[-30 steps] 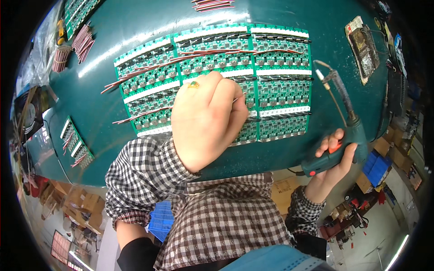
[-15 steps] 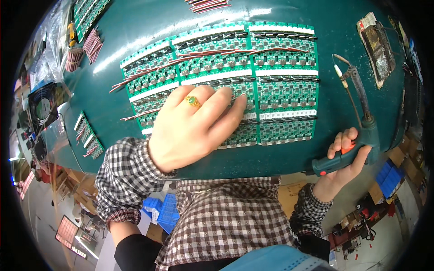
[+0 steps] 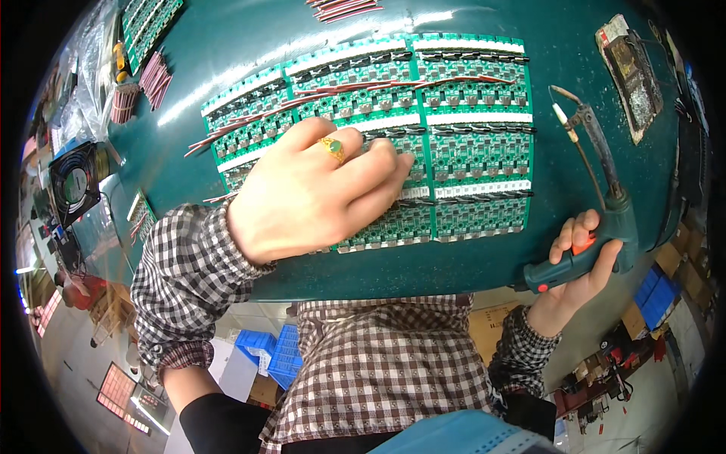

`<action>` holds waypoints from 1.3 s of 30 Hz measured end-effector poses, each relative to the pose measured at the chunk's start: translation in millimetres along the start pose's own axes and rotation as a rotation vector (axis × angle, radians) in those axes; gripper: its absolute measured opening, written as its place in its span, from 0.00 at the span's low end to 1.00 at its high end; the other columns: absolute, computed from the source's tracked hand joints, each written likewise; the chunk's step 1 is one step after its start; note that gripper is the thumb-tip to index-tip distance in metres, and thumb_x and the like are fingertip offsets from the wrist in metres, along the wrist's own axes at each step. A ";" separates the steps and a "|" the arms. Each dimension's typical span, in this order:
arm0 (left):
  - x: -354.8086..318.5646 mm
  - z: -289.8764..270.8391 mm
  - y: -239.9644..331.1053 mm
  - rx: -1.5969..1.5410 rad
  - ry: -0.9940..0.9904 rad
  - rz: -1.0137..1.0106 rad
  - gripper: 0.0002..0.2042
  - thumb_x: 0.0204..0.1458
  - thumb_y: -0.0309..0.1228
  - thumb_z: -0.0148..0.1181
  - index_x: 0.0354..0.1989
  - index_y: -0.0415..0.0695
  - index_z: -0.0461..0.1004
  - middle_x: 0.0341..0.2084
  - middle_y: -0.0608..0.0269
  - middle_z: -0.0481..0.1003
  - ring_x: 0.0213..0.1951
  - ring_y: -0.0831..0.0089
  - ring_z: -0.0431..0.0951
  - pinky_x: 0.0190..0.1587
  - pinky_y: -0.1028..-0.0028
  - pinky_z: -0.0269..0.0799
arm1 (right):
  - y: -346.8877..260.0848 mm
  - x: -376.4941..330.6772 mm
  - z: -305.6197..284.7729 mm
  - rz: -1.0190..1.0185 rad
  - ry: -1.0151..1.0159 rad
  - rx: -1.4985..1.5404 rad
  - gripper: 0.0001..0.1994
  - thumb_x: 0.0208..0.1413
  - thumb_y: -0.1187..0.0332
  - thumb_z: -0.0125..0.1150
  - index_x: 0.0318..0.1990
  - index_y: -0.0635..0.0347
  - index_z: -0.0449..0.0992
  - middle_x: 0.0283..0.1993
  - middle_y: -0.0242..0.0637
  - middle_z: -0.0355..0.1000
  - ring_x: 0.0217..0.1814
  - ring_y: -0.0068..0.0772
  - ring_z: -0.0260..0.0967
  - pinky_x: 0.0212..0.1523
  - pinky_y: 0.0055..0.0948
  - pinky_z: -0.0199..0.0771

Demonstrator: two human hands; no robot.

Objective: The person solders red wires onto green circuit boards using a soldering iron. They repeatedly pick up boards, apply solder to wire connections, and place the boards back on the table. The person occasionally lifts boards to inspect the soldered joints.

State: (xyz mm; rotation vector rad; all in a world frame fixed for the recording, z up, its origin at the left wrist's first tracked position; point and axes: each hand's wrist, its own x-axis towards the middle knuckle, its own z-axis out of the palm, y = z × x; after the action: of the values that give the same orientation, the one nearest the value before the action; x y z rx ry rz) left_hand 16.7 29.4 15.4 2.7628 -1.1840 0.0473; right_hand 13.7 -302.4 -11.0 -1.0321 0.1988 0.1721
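Gripping soldering gun (image 3: pixel 622 216) in right hand (image 3: pixel 576 293). Curling left hand (image 3: pixel 302 193) over circuit boards (image 3: pixel 476 155), can't tell if pinching. Seeing black wires (image 3: pixel 484 129) already in rows, red wires (image 3: pixel 318 94) maybe loose.

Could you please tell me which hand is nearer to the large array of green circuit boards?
Left. The left hand is over the array of green circuit boards, covering part of it; the right hand is beyond its lower right corner, holding the soldering gun.

"What sort of place is this?"

"An electronics workshop, by that glossy green workbench (image 3: pixel 484 265), those flat green circuit-board panels (image 3: pixel 478 160) and the dark-green soldering gun (image 3: pixel 620 225)."

"With blue plastic bins (image 3: pixel 286 357) nearby."
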 end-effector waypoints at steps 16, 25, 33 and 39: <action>-0.2 10.7 -10.5 -0.061 0.123 0.081 0.21 0.34 0.27 0.56 0.43 0.41 0.75 0.35 0.65 0.68 0.31 0.73 0.68 0.41 0.70 0.70 | -2.9 2.8 -3.0 0.037 -0.012 0.010 0.23 0.61 0.51 0.45 0.42 0.69 0.64 0.30 0.37 0.64 0.30 0.29 0.64 0.19 0.21 0.73; 1.0 10.8 -13.3 -0.074 0.139 0.103 0.20 0.35 0.27 0.57 0.42 0.41 0.75 0.35 0.65 0.68 0.31 0.73 0.68 0.40 0.71 0.70 | -4.4 2.2 -3.2 0.044 -0.021 0.015 0.23 0.61 0.51 0.45 0.43 0.69 0.63 0.30 0.37 0.64 0.30 0.29 0.65 0.20 0.21 0.73; 4.0 9.4 -15.2 -0.083 0.108 0.118 0.20 0.36 0.28 0.56 0.42 0.42 0.75 0.35 0.65 0.68 0.31 0.73 0.68 0.41 0.70 0.69 | -4.5 2.0 -4.7 0.051 -0.030 0.026 0.23 0.61 0.52 0.45 0.43 0.69 0.63 0.31 0.37 0.64 0.31 0.30 0.65 0.20 0.21 0.73; 7.2 4.7 -13.4 -0.117 0.038 0.094 0.20 0.37 0.29 0.54 0.44 0.43 0.73 0.35 0.65 0.68 0.31 0.73 0.68 0.42 0.70 0.68 | -3.9 2.9 -5.1 0.041 -0.021 0.034 0.23 0.61 0.52 0.45 0.43 0.70 0.64 0.31 0.38 0.64 0.31 0.30 0.65 0.21 0.22 0.73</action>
State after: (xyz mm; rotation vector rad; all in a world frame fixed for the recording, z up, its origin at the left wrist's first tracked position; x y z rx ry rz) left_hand 31.3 32.7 9.8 2.5932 -1.2646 0.0380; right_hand 17.0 -308.6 -11.0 -0.9923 0.2028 0.2161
